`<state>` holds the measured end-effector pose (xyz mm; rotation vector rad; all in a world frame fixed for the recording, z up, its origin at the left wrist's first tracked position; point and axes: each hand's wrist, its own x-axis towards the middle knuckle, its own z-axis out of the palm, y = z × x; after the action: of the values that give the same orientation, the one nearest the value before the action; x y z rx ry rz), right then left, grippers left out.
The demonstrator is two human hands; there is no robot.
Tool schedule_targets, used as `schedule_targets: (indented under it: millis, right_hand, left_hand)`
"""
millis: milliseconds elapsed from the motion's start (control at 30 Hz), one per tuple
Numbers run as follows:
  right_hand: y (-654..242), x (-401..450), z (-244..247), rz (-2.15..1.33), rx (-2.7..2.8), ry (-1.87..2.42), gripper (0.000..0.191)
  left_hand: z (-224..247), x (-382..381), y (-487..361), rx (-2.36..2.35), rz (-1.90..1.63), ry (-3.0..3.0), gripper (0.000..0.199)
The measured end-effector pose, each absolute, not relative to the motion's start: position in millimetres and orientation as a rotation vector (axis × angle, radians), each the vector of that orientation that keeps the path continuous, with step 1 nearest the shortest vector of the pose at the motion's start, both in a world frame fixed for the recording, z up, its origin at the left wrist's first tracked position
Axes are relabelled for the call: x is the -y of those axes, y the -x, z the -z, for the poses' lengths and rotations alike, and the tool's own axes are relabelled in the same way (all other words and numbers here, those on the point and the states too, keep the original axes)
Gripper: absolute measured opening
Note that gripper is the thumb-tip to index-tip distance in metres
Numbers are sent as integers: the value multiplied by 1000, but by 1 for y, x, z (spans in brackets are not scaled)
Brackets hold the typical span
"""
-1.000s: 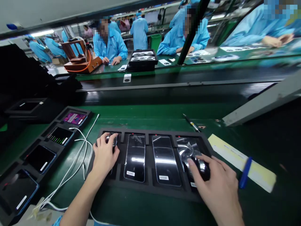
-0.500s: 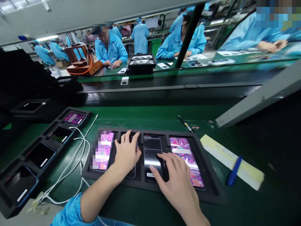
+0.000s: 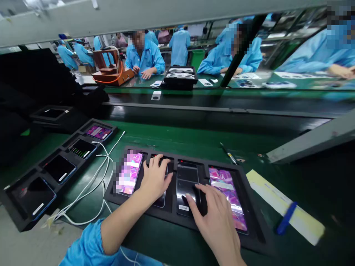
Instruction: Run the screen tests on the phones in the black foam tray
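In the near tray (image 3: 171,211) lie four phones (image 3: 225,184); left hand (image 3: 155,177) and right hand (image 3: 216,218), spread, apparently touch two.

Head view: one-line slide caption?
Left hand and right hand over the two dark middle phones of a tray, a lit phone at each end.

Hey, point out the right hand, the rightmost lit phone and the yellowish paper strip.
Right hand (image 3: 215,213), head view: back of the hand.
Rightmost lit phone (image 3: 232,194), head view: screen.
Yellowish paper strip (image 3: 278,199), head view: upper half.
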<state>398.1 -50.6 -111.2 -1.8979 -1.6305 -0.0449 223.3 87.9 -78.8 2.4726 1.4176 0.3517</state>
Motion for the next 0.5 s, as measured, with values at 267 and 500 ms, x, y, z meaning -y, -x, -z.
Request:
schedule_targets:
  millis: [267,500]
  right_hand:
    - [-395,49,108,106,1626,1888,51]
    - [-396,57,105,78,1839,1699,31]
  left_hand:
    - [71,-99,-193,-1145,-327,-2435,57]
    - [78,-122,-157,-872,-414,-2305,86]
